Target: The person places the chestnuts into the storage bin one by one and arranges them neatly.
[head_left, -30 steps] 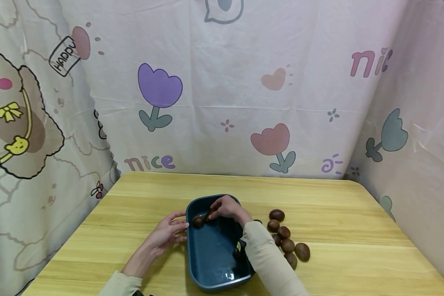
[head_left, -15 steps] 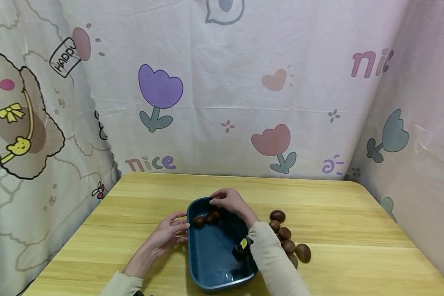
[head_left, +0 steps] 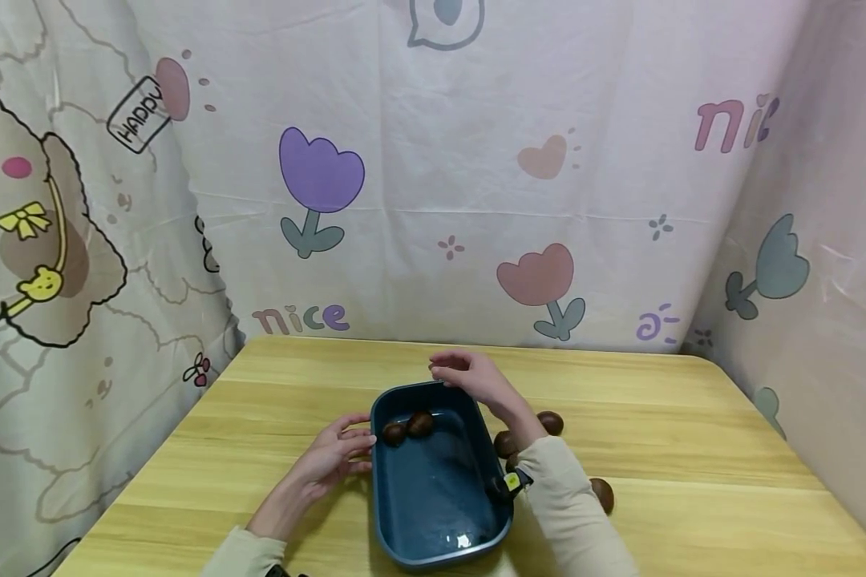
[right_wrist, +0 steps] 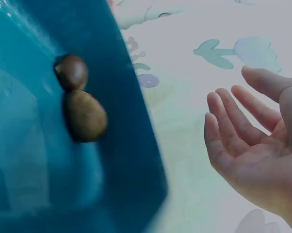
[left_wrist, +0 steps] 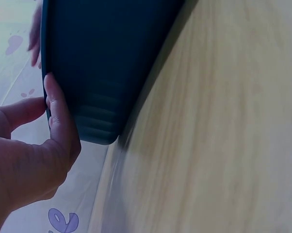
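A deep blue rectangular tray [head_left: 440,501] with rounded corners sits on the table. Inside, by its far left corner, two brown chestnuts [head_left: 420,424] touch each other; the right wrist view shows the same pair of chestnuts [right_wrist: 85,116] close up. My left hand [head_left: 332,458] holds the left side of the tray, and in the left wrist view the thumb and a finger [left_wrist: 61,109] pinch its rim. Above the tray's far right edge is my right hand [head_left: 476,377], holding nothing. Its fingers [right_wrist: 228,126] are relaxed and spread apart from the tray.
More chestnuts [head_left: 550,423] lie on the table right of the tray, partly hidden by my right forearm. One chestnut [head_left: 602,495] shows beyond the sleeve. The wooden table [head_left: 274,385] ends at a printed cloth [head_left: 433,160] behind.
My right hand has let go of a chestnut inside the tray, beside the other one. It has risen over the far right rim. My left hand keeps its hold on the tray.
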Motion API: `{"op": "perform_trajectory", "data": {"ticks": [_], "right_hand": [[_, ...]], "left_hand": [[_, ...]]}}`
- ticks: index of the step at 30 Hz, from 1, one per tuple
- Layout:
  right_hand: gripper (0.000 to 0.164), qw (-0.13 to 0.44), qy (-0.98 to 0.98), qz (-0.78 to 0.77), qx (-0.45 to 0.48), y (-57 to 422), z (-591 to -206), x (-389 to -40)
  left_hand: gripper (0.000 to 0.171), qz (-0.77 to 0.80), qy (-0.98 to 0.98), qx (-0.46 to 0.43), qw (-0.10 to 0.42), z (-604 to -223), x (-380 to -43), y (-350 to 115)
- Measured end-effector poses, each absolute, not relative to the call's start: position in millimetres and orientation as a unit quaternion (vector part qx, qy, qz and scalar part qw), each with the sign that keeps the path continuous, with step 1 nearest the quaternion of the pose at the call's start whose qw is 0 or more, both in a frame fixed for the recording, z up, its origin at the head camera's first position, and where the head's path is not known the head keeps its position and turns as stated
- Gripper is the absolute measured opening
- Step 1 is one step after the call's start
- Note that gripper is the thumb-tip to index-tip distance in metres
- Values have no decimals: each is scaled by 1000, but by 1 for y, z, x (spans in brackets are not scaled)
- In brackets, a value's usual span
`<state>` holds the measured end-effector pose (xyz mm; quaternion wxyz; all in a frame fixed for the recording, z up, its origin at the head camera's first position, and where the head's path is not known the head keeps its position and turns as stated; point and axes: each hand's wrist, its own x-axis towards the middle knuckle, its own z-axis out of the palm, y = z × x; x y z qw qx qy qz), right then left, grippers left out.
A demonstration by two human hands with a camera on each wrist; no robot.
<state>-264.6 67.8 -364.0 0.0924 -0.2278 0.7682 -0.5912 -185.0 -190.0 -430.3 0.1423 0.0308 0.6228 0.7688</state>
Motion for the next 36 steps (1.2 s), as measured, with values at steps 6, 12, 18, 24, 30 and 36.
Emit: {"op": "perform_trajectory", "data": {"ticks": [6,12,18,24,30,36], "right_hand": [[29,72,809,-521,-261,87,-353,-261],[26,61,836,-474,-269,108,-357,-262],[25,59,842,-468,-261,135,-368,-263],[26,70,846,-474,-233,165,-384,-267],[30,73,854,-475,-201,192,-397,-273],[33,100,863,-468,-163,214,-408,-273]], "left_hand": [[53,771,620,32,142,-430,-185,-189],[52,770,621,26,142,-430,-184,-189],[52,770,622,28,141,-432,-184,-189],[52,770,621,25,141,-432,-184,-189],[52,772,620,31,139,-431,-184,-189],[52,767,625,26,138,-432,-184,-189]]}}
